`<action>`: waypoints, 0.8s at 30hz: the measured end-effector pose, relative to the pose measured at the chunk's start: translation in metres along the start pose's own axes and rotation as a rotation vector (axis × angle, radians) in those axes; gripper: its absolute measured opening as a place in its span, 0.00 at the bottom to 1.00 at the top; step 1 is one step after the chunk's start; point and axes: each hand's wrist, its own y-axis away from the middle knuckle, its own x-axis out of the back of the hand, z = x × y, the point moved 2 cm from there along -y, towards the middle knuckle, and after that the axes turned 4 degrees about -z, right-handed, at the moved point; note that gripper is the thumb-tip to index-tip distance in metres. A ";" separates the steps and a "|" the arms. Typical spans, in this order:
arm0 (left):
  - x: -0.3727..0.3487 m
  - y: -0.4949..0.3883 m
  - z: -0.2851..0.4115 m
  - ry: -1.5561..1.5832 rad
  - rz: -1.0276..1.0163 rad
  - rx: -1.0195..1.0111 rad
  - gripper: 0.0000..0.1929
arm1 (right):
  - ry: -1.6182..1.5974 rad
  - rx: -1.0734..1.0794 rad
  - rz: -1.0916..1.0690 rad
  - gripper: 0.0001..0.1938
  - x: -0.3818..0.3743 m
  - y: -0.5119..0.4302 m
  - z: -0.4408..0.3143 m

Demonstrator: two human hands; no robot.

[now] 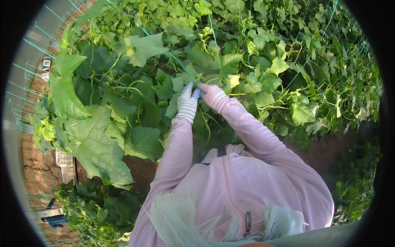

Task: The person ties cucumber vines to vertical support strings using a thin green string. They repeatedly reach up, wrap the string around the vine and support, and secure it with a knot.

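Observation:
My left hand (187, 103), in a white knit glove with blue and yellow stripes, meets my right hand (215, 96), in an orange-and-blue striped glove, above a dense climbing-vine plant. A blue-green twine (177, 61) slants down from the upper left to my fingertips, where both hands pinch it. Fingers and leaves partly hide what lies right at the pinch. Broad lobed leaves (144, 49) surround both hands. Just below my hands, a thin green stem (207, 126) curves downward.
Large leaves (92, 143) stand close on the left. More twines (213, 29) hang among the vines. Stacked white plastic crates (64, 159) sit on bare soil (40, 160) at far left, below rows of green strings (38, 48). Another row of plants (101, 207) grows behind me.

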 end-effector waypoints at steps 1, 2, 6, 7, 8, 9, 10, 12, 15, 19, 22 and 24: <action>-0.002 0.000 -0.015 0.129 -0.037 0.146 0.18 | -0.134 -0.056 -0.094 0.10 -0.010 -0.001 0.004; -0.003 0.001 -0.027 0.066 -0.099 0.245 0.17 | -0.088 0.014 -0.105 0.11 -0.015 0.005 0.007; 0.023 0.016 -0.067 0.199 0.157 0.510 0.11 | -0.108 -0.121 -0.212 0.12 -0.049 0.028 0.021; 0.034 0.023 -0.072 0.422 0.367 0.513 0.09 | -0.159 -0.143 -0.194 0.12 -0.054 0.034 0.023; 0.040 0.029 -0.074 0.364 0.452 0.518 0.09 | -0.228 -0.202 -0.280 0.13 -0.061 0.038 0.026; 0.045 0.037 -0.075 0.293 0.562 0.552 0.09 | -0.202 -0.181 -0.307 0.12 -0.064 0.042 0.027; 0.038 0.041 -0.071 0.261 0.459 0.477 0.09 | -0.151 -0.192 -0.346 0.12 -0.066 0.044 0.027; 0.011 0.048 -0.053 -0.193 0.073 0.063 0.14 | 0.057 -0.241 -0.480 0.14 -0.064 0.045 0.028; -0.040 0.058 -0.035 -0.173 -0.225 -0.111 0.19 | 0.146 -0.221 -0.547 0.14 -0.053 0.040 0.023; -0.047 0.076 -0.037 0.004 -0.094 -0.019 0.13 | 0.132 -0.167 -0.536 0.15 -0.039 0.043 0.023; -0.035 0.081 -0.054 0.326 0.065 0.338 0.10 | -0.244 -0.141 -0.490 0.17 -0.041 0.059 0.028; -0.030 0.082 -0.062 0.416 0.125 0.462 0.08 | -0.635 -0.208 -0.432 0.14 -0.046 0.065 0.036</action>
